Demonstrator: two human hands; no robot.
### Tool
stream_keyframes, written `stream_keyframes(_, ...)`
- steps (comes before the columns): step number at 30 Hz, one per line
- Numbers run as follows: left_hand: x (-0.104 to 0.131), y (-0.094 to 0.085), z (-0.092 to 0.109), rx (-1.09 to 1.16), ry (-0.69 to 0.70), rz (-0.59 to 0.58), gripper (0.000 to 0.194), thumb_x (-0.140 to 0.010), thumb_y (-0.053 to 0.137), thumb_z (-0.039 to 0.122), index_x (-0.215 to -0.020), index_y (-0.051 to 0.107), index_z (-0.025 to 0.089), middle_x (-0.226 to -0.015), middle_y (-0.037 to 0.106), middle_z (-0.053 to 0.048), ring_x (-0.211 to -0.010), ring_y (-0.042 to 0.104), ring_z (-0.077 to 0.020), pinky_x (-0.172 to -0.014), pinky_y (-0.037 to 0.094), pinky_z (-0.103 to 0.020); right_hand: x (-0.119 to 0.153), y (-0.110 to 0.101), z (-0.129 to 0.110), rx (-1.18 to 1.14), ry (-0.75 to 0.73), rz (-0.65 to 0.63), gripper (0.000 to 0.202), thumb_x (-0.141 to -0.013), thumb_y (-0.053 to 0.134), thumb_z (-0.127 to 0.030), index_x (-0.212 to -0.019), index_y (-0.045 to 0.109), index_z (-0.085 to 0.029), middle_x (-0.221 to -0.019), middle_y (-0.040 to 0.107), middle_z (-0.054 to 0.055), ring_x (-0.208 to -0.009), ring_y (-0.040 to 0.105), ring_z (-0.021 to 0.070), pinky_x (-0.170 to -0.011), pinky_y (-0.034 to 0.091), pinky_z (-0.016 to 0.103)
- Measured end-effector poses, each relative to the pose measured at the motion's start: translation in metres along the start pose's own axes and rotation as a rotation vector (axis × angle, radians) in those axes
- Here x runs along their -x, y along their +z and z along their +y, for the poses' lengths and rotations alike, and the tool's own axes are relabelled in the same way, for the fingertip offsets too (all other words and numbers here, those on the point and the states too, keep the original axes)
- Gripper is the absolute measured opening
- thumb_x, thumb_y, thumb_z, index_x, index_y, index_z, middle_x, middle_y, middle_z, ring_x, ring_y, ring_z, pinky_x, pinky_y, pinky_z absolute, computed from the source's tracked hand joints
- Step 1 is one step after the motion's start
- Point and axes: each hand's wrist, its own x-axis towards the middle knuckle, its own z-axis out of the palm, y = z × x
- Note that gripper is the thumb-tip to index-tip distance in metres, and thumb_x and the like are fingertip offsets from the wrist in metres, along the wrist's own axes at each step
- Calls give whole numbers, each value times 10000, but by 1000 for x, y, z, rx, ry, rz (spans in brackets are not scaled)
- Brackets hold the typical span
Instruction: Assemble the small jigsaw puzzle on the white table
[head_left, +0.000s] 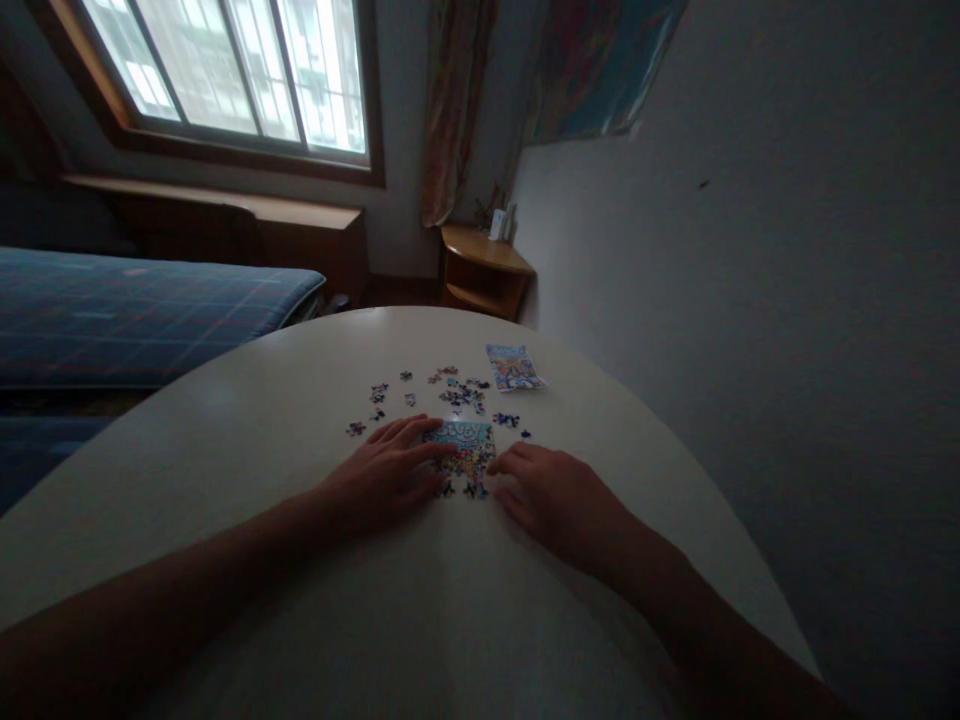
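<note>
A partly joined jigsaw puzzle (pixel 466 452) with a light blue top and a many-coloured lower part lies flat on the white table. My left hand (pixel 390 462) rests on its left side, fingers stretched out, some of them over the picture. At the puzzle's right edge is my right hand (pixel 551 492), its fingers bent and the fingertips touching the edge near the lower right; whether a piece is under them I cannot make out. Loose puzzle pieces (pixel 463 394) lie in a cluster just beyond the puzzle, with several more (pixel 379 392) scattered to the left.
A printed picture sheet (pixel 514 368) lies beyond the pieces on the right of the round white table (pixel 315 365). The grey wall (pixel 712 330) runs close along the right side. A bed with a blue plaid cover (pixel 150 310) stands at the left, a small corner shelf (pixel 484 250) behind.
</note>
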Motion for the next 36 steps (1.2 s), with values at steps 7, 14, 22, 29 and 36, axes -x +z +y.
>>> stream_keyframes(7, 0, 0, 2, -11, 0, 8, 389, -955, 549, 407, -1338, 548, 337, -1506, 440, -43, -1390, 401, -315, -1154, 338, -552, -23, 10, 63, -201, 286, 193, 268, -890, 605, -255, -1118, 684, -139, -1085, 669, 118, -895, 629, 184, -794, 473, 302)
stream_keyframes(14, -1, -3, 4, -17, 16, 9, 377, -962, 528, 403, -1329, 549, 322, -1481, 458, -63, -1343, 456, -298, -1143, 353, -546, -27, 17, 73, -287, 239, 208, 296, -846, 636, -294, -1096, 716, -159, -1099, 630, 116, -920, 604, 194, -833, 470, 335)
stream_keyframes(22, -1, -1, 5, -22, 7, 11, 388, -956, 542, 398, -1337, 544, 328, -1491, 448, -57, -1350, 447, -306, -1143, 347, -546, -35, 29, 73, -267, 239, 314, 261, -831, 613, -199, -1072, 702, -156, -1072, 643, 104, -992, 608, 210, -906, 476, 351)
stream_keyframes(29, 0, -1, 5, -26, 10, 29, 376, -946, 552, 376, -1318, 567, 319, -1462, 476, -61, -1335, 461, -298, -1136, 363, -533, -49, 45, 70, -164, 146, 453, 263, -916, 603, -357, -1121, 721, -241, -1144, 655, 104, -1067, 590, 267, -973, 458, 440)
stream_keyframes(36, 0, -2, 5, -21, -1, 3, 379, -948, 549, 379, -1323, 565, 330, -1476, 463, -54, -1343, 455, -294, -1137, 363, -530, -50, 42, 79, -246, 151, 475, 141, -854, 610, -229, -945, 708, -186, -938, 704, 78, -875, 633, 212, -860, 494, 368)
